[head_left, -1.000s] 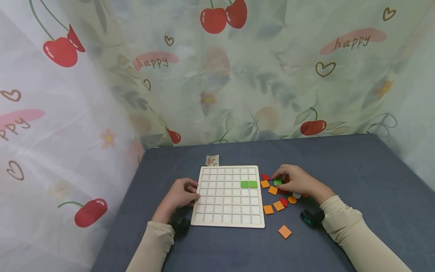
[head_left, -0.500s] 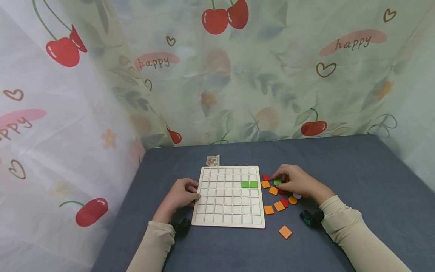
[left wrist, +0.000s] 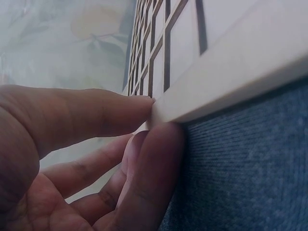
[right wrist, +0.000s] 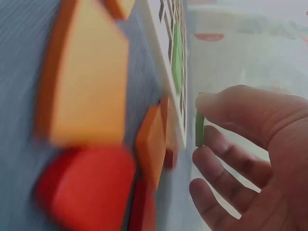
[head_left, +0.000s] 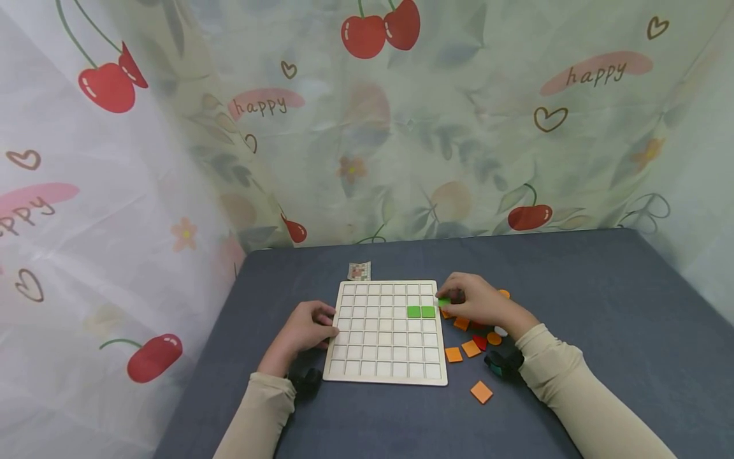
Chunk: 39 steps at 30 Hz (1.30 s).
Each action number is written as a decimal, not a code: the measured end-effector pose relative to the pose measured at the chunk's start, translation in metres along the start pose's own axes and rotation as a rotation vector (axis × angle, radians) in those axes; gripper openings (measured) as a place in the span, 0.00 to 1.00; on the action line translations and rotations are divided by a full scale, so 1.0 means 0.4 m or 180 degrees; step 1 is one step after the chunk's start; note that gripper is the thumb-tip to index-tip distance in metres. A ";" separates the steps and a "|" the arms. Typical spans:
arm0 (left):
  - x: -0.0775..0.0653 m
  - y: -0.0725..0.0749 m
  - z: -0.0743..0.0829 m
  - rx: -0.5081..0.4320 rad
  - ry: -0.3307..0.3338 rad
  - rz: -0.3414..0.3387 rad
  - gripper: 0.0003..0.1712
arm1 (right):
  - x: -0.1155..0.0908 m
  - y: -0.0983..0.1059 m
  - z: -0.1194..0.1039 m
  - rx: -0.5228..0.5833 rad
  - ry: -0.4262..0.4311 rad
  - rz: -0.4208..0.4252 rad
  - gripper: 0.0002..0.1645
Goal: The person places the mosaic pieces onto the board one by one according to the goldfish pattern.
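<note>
A pale wooden grid board [head_left: 385,376] lies on the table, with two green square tiles [head_left: 421,312] side by side in its cells near the right edge. My left hand [head_left: 304,328] grips the board's left edge; in the left wrist view its thumb [left wrist: 96,113] rests on the rim and a finger is against the side. Between thumb and fingers, my right hand [head_left: 478,299] pinches a green square tile [right wrist: 199,127] above the board's right edge. In the right wrist view that tile is seen edge-on, held clear of the board.
Orange square tiles [head_left: 453,354], red pieces [head_left: 480,342] and an orange round piece [head_left: 494,338] lie right of the board, partly hidden under the right hand. One orange tile [head_left: 482,392] lies nearer the front. A small patterned card [head_left: 359,271] sits behind the board.
My right hand has lifted the green tile from the loose pieces and moved left with it to the board's right edge. The left hand has stayed at the board.
</note>
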<state>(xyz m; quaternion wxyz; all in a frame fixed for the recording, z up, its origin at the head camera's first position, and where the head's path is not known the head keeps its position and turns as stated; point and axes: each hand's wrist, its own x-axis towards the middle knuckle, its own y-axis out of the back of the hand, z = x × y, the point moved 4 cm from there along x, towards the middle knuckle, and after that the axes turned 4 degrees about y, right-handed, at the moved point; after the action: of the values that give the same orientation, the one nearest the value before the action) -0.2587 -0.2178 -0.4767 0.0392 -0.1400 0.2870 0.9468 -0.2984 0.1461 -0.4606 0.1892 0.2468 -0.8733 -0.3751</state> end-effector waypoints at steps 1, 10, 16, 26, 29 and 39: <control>0.000 0.000 -0.001 0.0001 0.0000 0.0001 0.22 | 0.008 -0.005 -0.006 0.0029 0.0010 -0.0003 0.12; -0.004 0.001 -0.002 -0.0002 -0.0001 -0.0039 0.23 | 0.079 -0.052 -0.046 0.0068 0.0121 -0.0129 0.11; -0.005 0.001 0.003 0.0006 -0.0036 -0.0051 0.22 | 0.109 -0.070 -0.042 -0.0033 0.0058 -0.0165 0.11; -0.005 0.000 0.009 0.0043 -0.0006 -0.0050 0.23 | 0.122 -0.074 -0.036 -0.0021 0.0053 -0.0205 0.09; -0.007 0.003 0.011 0.0031 0.0011 -0.0044 0.23 | 0.122 -0.073 -0.039 -0.0040 0.0055 -0.0225 0.09; -0.002 0.003 0.002 0.0023 0.0013 -0.0052 0.23 | 0.124 -0.074 -0.042 -0.0050 0.0065 -0.0282 0.09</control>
<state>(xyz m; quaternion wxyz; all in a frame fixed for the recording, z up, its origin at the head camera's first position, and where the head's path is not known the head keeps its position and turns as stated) -0.2584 -0.2185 -0.4751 0.0469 -0.1441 0.2894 0.9451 -0.3210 0.0907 -0.4645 0.1833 0.2875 -0.8565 -0.3875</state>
